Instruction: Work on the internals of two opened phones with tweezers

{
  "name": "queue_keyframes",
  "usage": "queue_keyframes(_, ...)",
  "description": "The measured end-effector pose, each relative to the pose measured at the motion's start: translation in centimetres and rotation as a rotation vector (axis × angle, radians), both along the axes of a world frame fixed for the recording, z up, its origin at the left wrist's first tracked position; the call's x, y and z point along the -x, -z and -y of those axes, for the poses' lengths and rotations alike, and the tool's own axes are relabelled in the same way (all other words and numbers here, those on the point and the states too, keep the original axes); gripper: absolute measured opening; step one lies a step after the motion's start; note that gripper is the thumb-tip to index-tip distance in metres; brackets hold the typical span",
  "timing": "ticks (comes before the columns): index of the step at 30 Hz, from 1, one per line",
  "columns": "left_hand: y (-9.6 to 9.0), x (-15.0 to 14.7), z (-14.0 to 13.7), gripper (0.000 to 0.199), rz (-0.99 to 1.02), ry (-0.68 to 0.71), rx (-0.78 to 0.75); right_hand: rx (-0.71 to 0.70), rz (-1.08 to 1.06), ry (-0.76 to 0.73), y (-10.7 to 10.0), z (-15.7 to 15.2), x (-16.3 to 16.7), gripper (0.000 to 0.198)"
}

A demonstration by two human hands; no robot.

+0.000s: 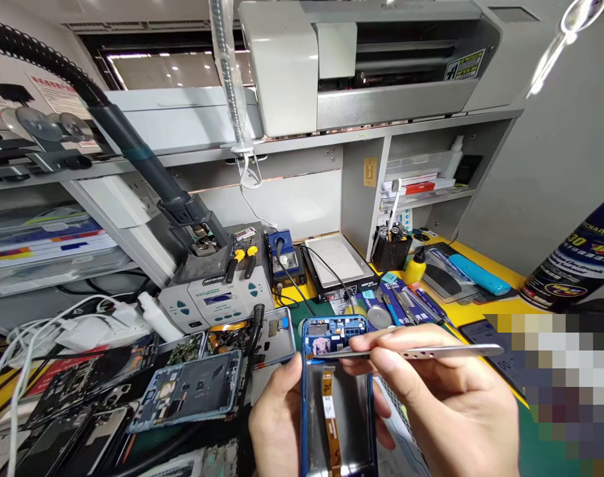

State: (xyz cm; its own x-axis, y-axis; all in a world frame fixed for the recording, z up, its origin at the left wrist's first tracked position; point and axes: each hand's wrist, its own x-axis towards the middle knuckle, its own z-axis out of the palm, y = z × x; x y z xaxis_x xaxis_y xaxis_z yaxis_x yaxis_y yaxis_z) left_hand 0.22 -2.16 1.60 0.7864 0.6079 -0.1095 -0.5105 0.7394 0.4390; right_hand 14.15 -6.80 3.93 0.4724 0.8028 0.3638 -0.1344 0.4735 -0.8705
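My left hand [277, 421] is wrapped round an opened phone with a blue frame [303, 397], its thumb along the left edge and fingertips at the right edge. An orange flex cable [328, 414] runs down the bare battery bay, and blue circuit board parts [336, 328] fill the top end. My right hand [441, 391] pinches metal tweezers [431, 351] between thumb and fingers. The tweezers lie across the phone, their tips at the left side just below the board. Whether the tips grip anything is too small to tell.
Left of the phone lie a stripped phone frame [193, 391] and several phone parts. Behind stand a hot air station [217, 301] and a soldering station [285, 258]. A yellow bottle [415, 268], a pen holder [390, 248] and a large spray can [575, 258] are to the right.
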Motion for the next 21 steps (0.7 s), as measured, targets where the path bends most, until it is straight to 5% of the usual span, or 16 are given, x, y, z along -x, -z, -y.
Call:
queue_keyframes(6,0.8,-0.9,-0.3,0.065,0.070,0.066,-0.173,-0.011,0.040,0.015,-0.1,0.0,-0.3,0.007)
queue_keyframes(12,1.1,-1.3,0.0,0.063,0.026,-0.037,-0.138,-0.012,0.091,0.019,-0.5,-0.2,-0.5,0.006)
queue_keyframes(21,-0.4,-0.5,-0.5,0.063,-0.107,0.055,-0.128,0.055,0.064,-0.015,-0.7,-0.4,-1.1,0.002)
